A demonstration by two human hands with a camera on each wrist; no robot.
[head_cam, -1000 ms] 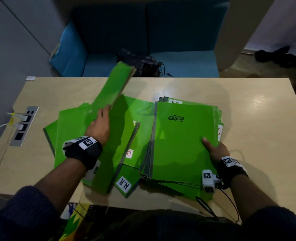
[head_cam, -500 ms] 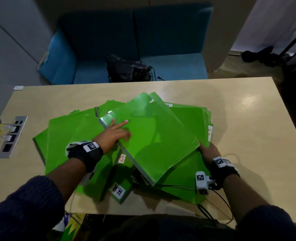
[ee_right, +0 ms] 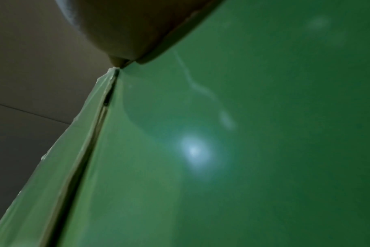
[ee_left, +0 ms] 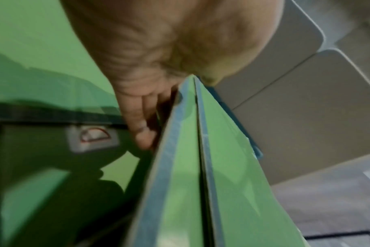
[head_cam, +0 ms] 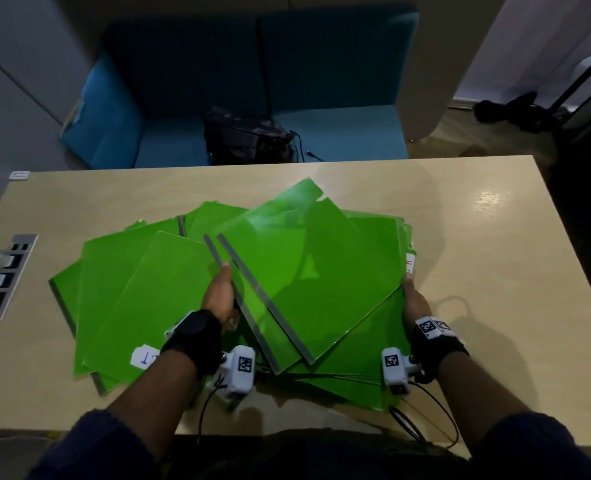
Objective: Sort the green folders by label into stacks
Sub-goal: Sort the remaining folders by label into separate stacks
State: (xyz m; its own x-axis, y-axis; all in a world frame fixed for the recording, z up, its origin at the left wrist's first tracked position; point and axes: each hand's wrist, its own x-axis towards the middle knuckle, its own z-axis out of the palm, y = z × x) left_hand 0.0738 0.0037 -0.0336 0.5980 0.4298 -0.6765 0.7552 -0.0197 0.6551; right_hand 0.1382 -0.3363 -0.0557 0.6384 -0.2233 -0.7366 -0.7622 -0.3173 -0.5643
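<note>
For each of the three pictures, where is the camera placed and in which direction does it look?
Head: worn on the head, looking down at the beige wooden table; both forearms, left hand, right hand.
Left wrist: along the left hand, whose grip pinches the grey-spined green plastic folders.
Right wrist: along the right hand at the folders' glossy surface.
Shared: all show these lifted folders.

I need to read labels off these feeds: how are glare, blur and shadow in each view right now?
Head view: dim but sharp, sheen on the raised folders, left hand and right hand at their edges, small label too small to read. Left wrist view: soft, motion-blurred, shaded label. Right wrist view: dark, one glare spot, no label.
</note>
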